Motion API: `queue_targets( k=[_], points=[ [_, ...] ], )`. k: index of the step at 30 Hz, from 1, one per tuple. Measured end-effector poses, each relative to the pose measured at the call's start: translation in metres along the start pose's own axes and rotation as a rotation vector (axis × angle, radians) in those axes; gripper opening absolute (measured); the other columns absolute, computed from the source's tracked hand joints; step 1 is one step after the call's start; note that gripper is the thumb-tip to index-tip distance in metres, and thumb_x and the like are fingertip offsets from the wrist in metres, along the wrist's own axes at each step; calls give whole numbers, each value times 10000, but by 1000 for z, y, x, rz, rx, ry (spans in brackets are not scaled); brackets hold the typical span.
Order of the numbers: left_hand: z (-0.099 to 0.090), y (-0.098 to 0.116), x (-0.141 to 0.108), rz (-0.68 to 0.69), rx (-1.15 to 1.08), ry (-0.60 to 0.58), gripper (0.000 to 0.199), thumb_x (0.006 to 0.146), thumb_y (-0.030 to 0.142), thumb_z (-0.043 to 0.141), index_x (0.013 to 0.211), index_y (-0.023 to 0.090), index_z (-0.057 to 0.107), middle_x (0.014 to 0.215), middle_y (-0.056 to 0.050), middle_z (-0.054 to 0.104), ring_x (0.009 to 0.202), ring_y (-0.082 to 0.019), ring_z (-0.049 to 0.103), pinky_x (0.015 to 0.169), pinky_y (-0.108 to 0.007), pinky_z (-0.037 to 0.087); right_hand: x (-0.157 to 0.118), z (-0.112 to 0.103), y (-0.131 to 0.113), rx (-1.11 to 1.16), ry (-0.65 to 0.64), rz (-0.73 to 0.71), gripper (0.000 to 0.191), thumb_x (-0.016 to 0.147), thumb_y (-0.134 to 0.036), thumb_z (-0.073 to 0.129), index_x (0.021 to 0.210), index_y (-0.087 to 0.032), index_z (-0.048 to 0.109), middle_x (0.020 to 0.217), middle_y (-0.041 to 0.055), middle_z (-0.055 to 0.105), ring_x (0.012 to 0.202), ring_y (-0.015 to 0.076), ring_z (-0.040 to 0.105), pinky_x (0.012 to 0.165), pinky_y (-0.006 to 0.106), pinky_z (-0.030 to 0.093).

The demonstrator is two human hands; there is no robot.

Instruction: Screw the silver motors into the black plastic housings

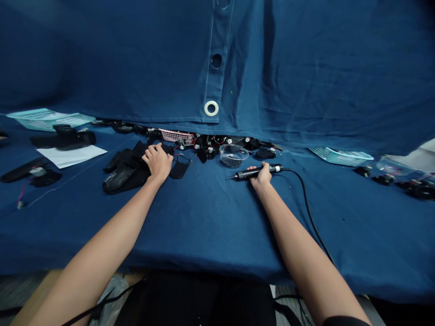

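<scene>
My right hand (261,178) is wrapped round a black electric screwdriver (249,173), held nearly level with its bit pointing left. A cord runs from the tool's back end. My left hand (158,162) rests at the right side of a heap of black plastic parts (124,171), its fingers bent and spread. Whatever lies under the palm is hidden. Just right of this hand is a small flat black piece (179,170) with a thin wire. A clear round tub (234,155) holding small dark bits, perhaps screws, stands behind the screwdriver's tip.
A blue cloth covers the table, and a blue curtain (170,68) hangs at the back. Behind are a pink basket (176,136) and several wired black parts. Teal baskets (44,118) stand left and right. White paper (71,156) and black parts (423,190) lie towards the sides.
</scene>
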State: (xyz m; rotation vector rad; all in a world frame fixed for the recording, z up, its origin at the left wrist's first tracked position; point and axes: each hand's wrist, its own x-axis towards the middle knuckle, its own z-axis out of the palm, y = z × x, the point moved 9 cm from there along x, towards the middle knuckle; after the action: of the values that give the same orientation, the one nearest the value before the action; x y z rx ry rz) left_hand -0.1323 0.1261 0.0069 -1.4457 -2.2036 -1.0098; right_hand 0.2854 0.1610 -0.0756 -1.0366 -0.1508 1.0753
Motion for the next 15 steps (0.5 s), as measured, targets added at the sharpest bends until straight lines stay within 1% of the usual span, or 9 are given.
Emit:
queue_targets(
  k=[3, 6, 15],
  points=[
    [1, 0, 0, -1, 10, -8, 494, 794, 236, 525, 1269, 116, 460, 1263, -198, 470, 1184, -372, 411, 981, -508, 320, 2, -1, 1, 20, 4, 12, 132, 889, -302, 452, 873, -198, 373, 670, -52, 464, 536, 77, 539, 512, 240, 545],
    [2, 0, 0, -3, 9, -22, 488, 794, 240, 526, 1262, 115, 466, 1263, -203, 466, 1190, -374, 403, 983, -514, 312, 3, -2, 1, 39, 15, 13, 154, 897, -305, 479, 889, -173, 402, 696, -40, 471, 564, 73, 538, 538, 237, 536],
    [2, 1, 0, 26, 37, 4, 454, 785, 248, 538, 1221, 126, 514, 1231, -195, 498, 1152, -364, 435, 961, -499, 336, 5, -2, 1, 62, 17, 19, 174, 912, -324, 481, 917, -160, 425, 696, -37, 472, 573, 74, 532, 549, 240, 531]
  ],
)
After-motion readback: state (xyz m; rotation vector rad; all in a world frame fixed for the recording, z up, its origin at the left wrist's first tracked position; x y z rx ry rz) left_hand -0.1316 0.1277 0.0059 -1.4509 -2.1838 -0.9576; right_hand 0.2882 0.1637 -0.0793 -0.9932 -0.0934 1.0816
